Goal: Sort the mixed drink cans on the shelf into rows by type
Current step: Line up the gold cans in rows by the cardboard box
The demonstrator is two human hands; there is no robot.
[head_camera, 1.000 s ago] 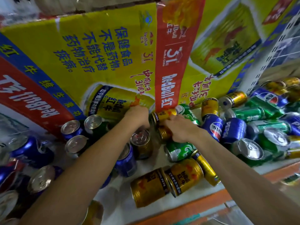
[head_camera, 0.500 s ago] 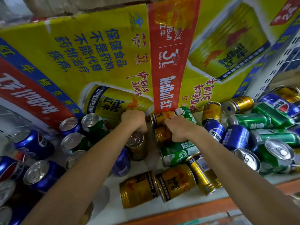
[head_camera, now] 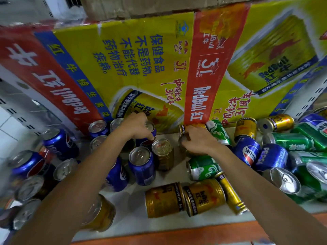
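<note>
Left hand [head_camera: 138, 127] curls round top of upright blue Pepsi can [head_camera: 150, 126], far centre of shelf [head_camera: 134, 214], against Red Bull carton [head_camera: 123, 59]. Right hand [head_camera: 198, 142] clasps gold Red Bull can [head_camera: 183, 147]; axis unclear. Upright gold can [head_camera: 162, 154], likely row-mate, stands left-near of right grip.

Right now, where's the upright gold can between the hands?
Head view, centre of the shelf: the upright gold can stands between the left hand and the right hand, with an upright blue can close on its left.
</note>
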